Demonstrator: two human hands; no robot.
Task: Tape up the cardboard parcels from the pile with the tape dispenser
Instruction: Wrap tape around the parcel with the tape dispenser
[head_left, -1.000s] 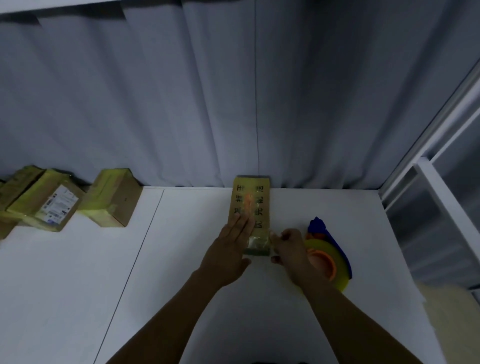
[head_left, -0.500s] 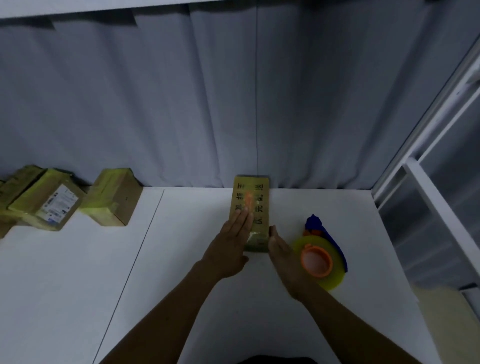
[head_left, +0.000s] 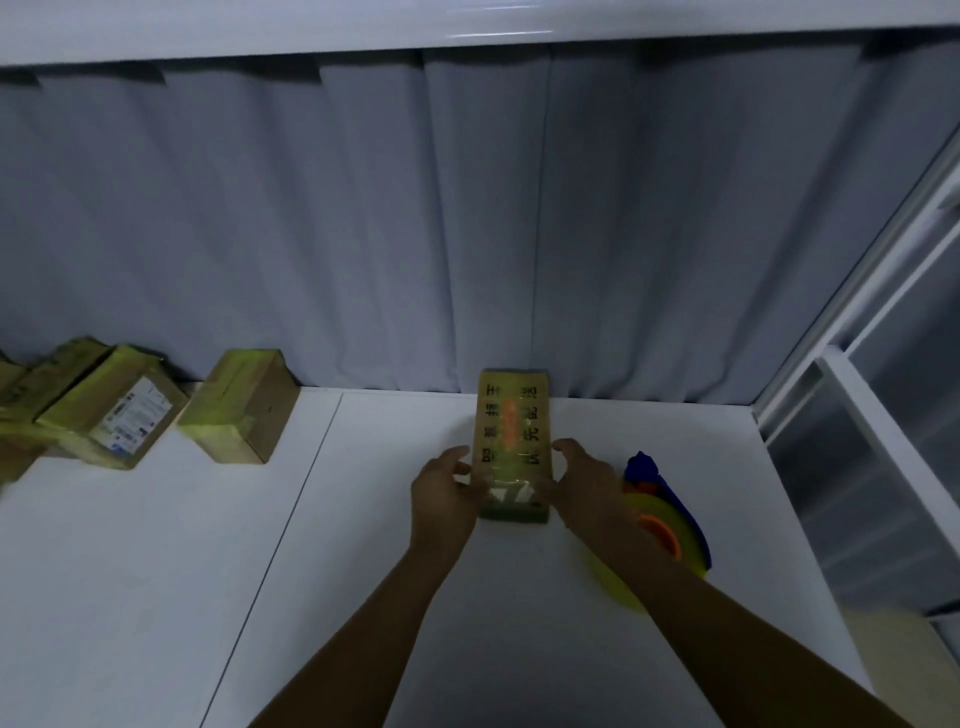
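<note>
A long flat cardboard parcel (head_left: 511, 410) with dark printed characters and an orange stripe lies on the white table (head_left: 156, 571), its far end at the curtain. Clear tape shines across its near end. My left hand (head_left: 441, 493) grips the parcel's left side near that end, and my right hand (head_left: 584, 480) grips its right side. The tape dispenser (head_left: 662, 514), blue with a yellow roll and orange hub, lies on the table just right of my right wrist, partly hidden by my forearm.
A pile of several cardboard parcels (head_left: 98, 410) lies at the table's far left, one brown box (head_left: 241, 408) standing apart. A grey curtain (head_left: 467, 234) closes off the back. A white metal frame (head_left: 857, 395) borders the right edge.
My left hand has slid off the parcel's top to its left side. My right hand has come forward from the near end to the right side. The camera has tilted upward.
</note>
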